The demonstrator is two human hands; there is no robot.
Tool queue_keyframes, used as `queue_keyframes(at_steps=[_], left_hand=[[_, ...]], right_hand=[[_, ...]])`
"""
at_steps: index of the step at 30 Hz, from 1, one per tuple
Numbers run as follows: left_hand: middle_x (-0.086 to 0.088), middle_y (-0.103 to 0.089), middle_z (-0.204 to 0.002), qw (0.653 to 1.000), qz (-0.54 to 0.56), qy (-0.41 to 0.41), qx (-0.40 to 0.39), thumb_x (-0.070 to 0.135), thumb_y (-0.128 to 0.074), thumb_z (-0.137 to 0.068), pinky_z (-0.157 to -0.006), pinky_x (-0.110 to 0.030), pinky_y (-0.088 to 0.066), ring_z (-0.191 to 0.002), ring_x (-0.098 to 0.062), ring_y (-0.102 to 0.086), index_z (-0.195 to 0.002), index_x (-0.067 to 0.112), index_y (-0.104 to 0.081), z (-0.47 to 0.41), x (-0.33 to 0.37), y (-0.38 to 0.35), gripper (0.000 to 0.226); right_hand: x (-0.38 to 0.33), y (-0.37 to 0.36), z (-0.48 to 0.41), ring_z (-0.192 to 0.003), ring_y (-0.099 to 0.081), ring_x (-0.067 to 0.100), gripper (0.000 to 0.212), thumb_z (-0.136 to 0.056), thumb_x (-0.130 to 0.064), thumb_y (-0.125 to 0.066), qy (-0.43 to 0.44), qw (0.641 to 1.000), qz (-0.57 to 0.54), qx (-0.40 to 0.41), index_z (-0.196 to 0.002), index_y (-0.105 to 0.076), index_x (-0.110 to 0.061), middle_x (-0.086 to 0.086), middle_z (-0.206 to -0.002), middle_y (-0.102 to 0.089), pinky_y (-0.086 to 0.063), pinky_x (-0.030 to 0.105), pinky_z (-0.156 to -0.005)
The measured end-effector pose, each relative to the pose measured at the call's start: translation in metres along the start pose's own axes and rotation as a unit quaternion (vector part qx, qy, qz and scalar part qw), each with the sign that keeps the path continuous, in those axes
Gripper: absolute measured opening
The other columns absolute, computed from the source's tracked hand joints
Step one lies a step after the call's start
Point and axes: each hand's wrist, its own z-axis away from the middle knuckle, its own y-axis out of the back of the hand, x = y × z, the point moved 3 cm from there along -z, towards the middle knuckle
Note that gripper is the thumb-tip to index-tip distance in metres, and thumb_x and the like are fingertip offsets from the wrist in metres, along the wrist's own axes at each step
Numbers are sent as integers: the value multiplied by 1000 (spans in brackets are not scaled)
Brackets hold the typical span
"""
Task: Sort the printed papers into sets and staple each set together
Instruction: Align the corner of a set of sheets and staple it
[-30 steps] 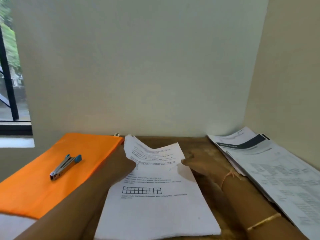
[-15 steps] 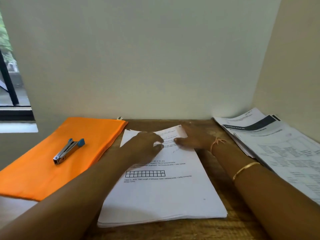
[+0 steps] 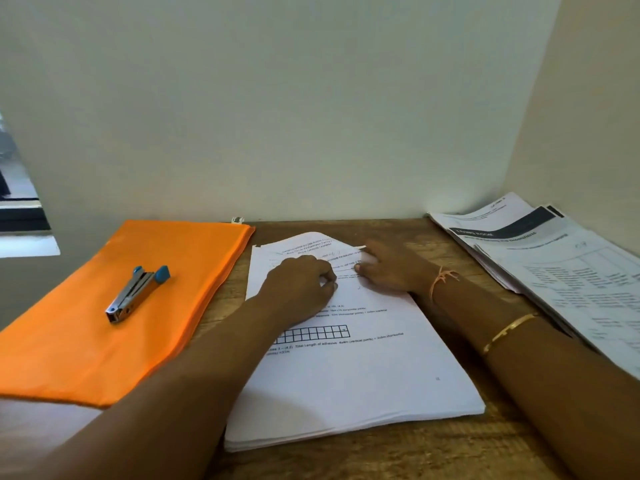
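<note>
Carefully now: our left hand (image 3: 301, 285) pinches the top sheet (image 3: 346, 368) of the stack (image 3: 346, 426) on the desk (image 3: 381, 459), while our right hand (image 3: 391, 271) presses flat on its far corner. Pulling against that press could tear the buckled sheet or drag two together.

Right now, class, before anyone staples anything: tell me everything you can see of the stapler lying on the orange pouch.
The stapler is small, with a silvery metal body and blue plastic at its far end. It lies on the orange pouch, left of the printed papers. It is set diagonally, with the blue end farther away and to the right, and the metal mouth nearer and to the left. It looks closed. Only the pouch touches it.
</note>
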Motion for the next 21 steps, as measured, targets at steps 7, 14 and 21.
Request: queue_keyframes(at_steps=[7, 14, 21], left_hand=[[3, -60, -120, 999, 49, 9, -1, 36, -55, -92, -99, -36, -42, -112, -16, -52, -114, 25, -64, 1, -4, -2, 26], [3, -56, -130, 999, 44, 8, -5, 39, -53, -92, -101, -37, -40, -119, -17, -49, -132, 25, -50, 3, -6, -2, 42], [-3, -57, -128, 993, 116, 29, 21, 34, -67, -85, -80, -24, -39, -110, -20, -58, -144, 23, 28, 3, -7, 1, 112]], right_hand=[[2, 22, 7, -106, -53, 18, 44, -93, -15, -54, -35, 962, -200, 181, -135, -43, -14, 9, -131, -50, -41, 23, -82], [2, 14, 8, -96, -64, 26, 41, -93, 4, -45, -26, 880, -455, 135, -121, -50, -25, 11, -115, -64, -51, 37, -79], [-10, 10, 12, -98, -66, 19, 20, -96, -26, -50, 39, 919, -386, 74, -111, -57, -37, -5, -107, -68, -53, 33, -80]])
